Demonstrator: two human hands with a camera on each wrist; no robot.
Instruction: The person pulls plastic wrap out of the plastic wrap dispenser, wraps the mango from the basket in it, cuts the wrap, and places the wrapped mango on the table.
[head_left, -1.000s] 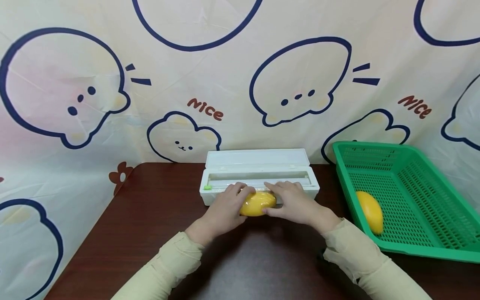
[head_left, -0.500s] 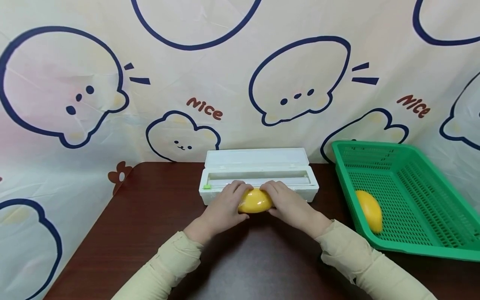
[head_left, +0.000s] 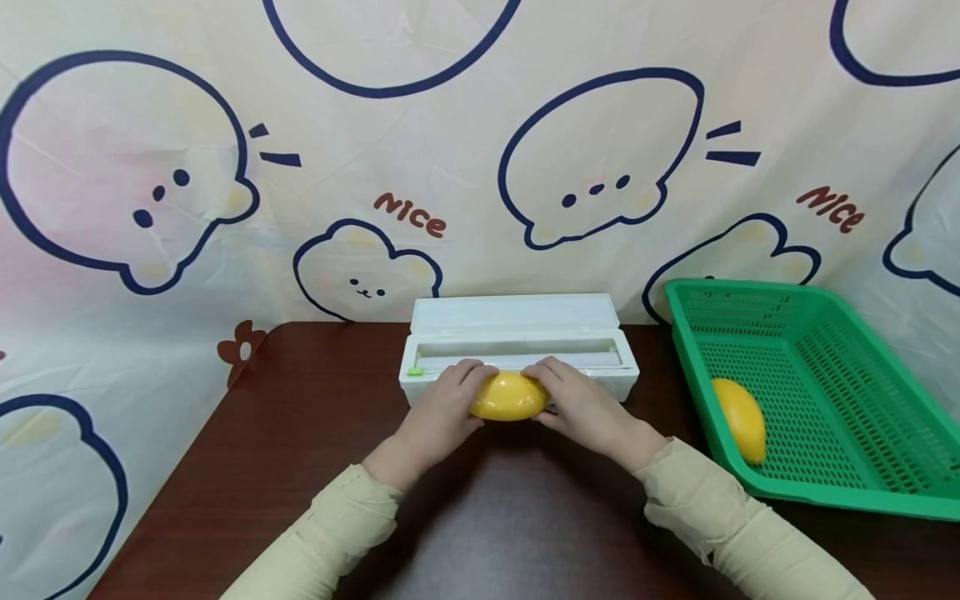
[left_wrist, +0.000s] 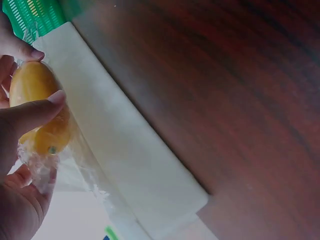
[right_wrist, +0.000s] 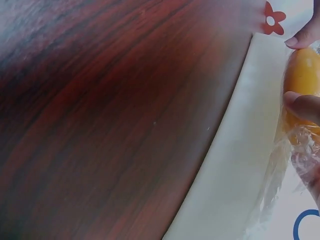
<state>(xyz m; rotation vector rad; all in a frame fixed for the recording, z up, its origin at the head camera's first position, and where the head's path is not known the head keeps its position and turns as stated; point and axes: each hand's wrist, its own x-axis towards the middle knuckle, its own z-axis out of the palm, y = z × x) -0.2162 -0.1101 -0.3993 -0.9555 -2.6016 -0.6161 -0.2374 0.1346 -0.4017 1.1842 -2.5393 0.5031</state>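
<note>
A shiny yellow mango (head_left: 510,398) is held at the front edge of the white cling film dispenser (head_left: 517,313), whose lid stands raised. My left hand (head_left: 441,408) grips its left end and my right hand (head_left: 587,408) its right end. Clear cling film (left_wrist: 42,172) covers the mango and bunches at its stem end in the left wrist view. More crumpled film (right_wrist: 302,142) shows by the right hand in the right wrist view, along the dispenser's front. From the head view, the far-side fingers are partly hidden.
On the right stands a green plastic basket (head_left: 862,500) with another yellow mango (head_left: 741,421) inside, near its left wall. A light green slider (head_left: 415,372) sits at the dispenser's left end. Behind the dark wooden table (head_left: 300,433) hangs a printed cloth (head_left: 465,167).
The mango has shifted slightly left and toward the dispenser, between both hands. My right hand has closed in from a looser hold with spread fingers. The basket and dispenser stay put.
</note>
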